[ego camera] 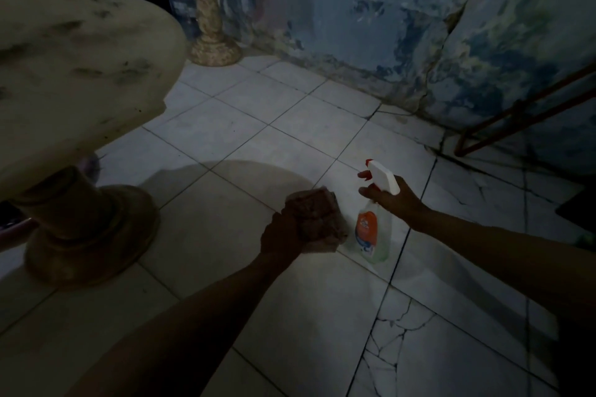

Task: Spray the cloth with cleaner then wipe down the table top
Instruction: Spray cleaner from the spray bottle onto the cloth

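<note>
My left hand (283,230) is shut on a bunched brownish cloth (317,216), held over the tiled floor. Just right of it my right hand (392,198) grips the neck of a clear spray bottle (371,232) with an orange label and a white trigger head (383,176). Its red nozzle points left, above the cloth. One finger lies on the trigger. The round pale stone table top (74,74), marked with dark smudges, stands on a thick pedestal at the left, away from both hands.
White floor tiles (258,126) fill the middle, cracked at the lower right. A second stone pedestal (211,42) stands by the peeling blue wall. A red metal frame (516,119) leans at the right. The scene is dim.
</note>
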